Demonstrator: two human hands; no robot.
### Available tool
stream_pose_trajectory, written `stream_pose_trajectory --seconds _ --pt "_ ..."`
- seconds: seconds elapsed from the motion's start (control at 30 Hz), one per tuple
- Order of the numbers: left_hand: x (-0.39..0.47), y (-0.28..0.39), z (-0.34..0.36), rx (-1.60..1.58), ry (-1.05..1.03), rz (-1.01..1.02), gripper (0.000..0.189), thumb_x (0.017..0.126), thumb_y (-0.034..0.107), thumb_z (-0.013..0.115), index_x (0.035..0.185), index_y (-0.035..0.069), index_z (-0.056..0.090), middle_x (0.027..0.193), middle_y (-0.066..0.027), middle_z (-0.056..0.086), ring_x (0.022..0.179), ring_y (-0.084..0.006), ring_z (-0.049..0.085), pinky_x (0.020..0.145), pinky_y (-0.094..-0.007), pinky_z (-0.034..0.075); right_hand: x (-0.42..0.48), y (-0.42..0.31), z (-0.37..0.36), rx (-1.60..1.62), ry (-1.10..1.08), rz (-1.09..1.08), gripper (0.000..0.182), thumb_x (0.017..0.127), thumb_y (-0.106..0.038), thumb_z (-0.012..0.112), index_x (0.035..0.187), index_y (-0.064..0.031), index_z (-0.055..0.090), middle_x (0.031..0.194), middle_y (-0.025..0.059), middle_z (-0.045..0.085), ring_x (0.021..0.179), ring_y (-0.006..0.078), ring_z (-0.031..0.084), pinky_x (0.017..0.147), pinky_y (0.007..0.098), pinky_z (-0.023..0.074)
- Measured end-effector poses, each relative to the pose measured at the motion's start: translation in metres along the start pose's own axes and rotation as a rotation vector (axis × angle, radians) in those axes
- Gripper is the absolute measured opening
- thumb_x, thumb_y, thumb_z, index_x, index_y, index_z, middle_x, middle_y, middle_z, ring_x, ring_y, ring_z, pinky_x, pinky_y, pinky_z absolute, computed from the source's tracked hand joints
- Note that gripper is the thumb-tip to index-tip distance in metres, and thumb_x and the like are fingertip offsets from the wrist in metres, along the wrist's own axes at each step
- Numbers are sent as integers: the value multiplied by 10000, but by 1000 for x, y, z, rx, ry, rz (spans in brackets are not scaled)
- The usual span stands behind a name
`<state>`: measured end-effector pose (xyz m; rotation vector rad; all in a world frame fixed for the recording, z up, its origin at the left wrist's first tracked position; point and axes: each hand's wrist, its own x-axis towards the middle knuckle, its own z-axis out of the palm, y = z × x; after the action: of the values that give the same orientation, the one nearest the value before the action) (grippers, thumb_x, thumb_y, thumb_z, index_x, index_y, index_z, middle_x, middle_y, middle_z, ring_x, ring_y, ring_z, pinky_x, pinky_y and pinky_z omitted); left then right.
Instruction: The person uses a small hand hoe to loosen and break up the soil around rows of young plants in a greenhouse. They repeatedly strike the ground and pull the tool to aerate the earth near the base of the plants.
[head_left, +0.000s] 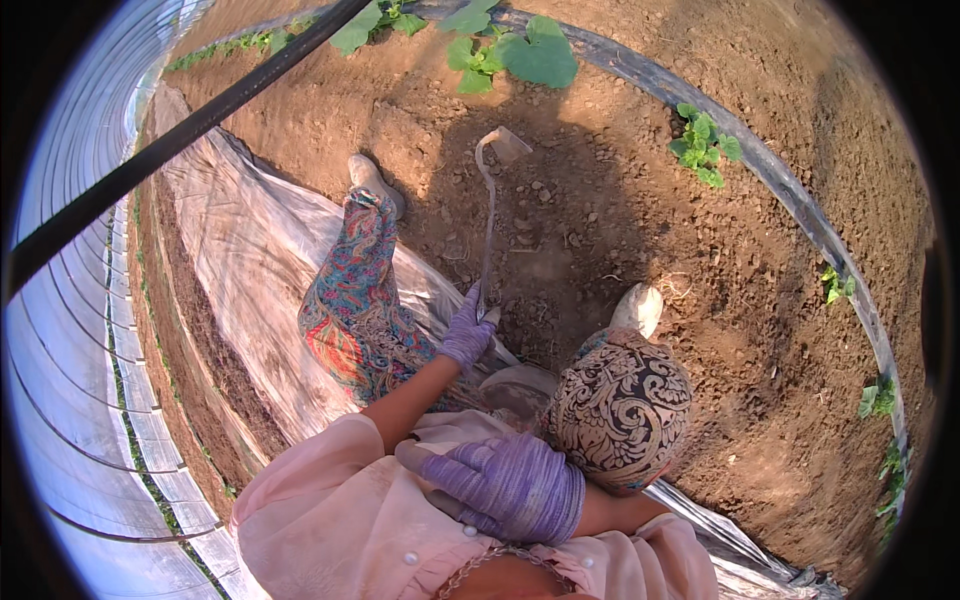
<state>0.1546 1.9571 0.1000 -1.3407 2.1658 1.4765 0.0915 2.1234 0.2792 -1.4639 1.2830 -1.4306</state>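
My left hand (469, 334), in a purple knit glove, grips the handle of a small hand hoe (489, 217). The hoe's curved neck reaches away from me, and its soil-dusted blade (511, 145) is over the shaded soil (555, 225). My right hand (506, 484), in a matching glove with grey fingertips, lies across the chest of my pink blouse (337, 517). Its fingers point left and are slightly bent; the palm is hidden, so whether it pinches the cloth is unclear. My knees, in patterned trousers (360, 300), are spread to either side of the hoe.
Large-leaved seedlings (697, 146) grow along a dark flat hose or strip (780, 180) curving across the soil. Crumpled plastic film (247, 225) lies under my left leg. A black bar (187, 135) crosses the upper left, before the ribbed plastic tunnel wall (67, 375).
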Motion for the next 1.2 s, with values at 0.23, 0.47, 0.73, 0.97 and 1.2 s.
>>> stream_pose_trajectory --seconds 0.23,0.47,0.73,0.97,1.2 --pt "7 -15 -11 368 37 175 582 804 231 565 1310 106 307 1170 -199 496 1115 -326 454 884 -337 388 -4 10 -2 3 33 -35 456 741 -98 536 1174 -7 427 982 206 547 961 360 520 817 414 426" --pt "14 -1 -12 378 -113 85 583 818 208 544 1333 148 277 1179 -215 484 1124 -326 448 900 -346 369 -11 12 -2 80 59 -27 458 712 -91 538 1152 -6 441 990 196 541 950 350 530 802 403 439" --pt "125 94 -8 567 -76 540 527 824 225 542 1304 152 340 1121 -204 531 1045 -319 513 825 -344 425 -11 14 -3 152 91 -28 442 704 -120 532 1125 -5 455 964 154 550 949 334 536 789 399 449" --pt "109 223 5 1008 -617 414 439 834 300 513 1236 136 447 1046 -157 584 907 -289 572 779 -338 441 -17 23 -6 190 256 -68 445 691 -133 534 1110 0 466 871 123 565 859 319 555 744 378 464" --pt "117 182 0 867 -586 264 445 857 281 488 1288 276 381 652 -43 518 519 -129 516 486 -273 464 -24 18 -14 203 270 -35 423 715 -110 515 1133 -51 482 897 110 580 869 306 564 775 388 459"
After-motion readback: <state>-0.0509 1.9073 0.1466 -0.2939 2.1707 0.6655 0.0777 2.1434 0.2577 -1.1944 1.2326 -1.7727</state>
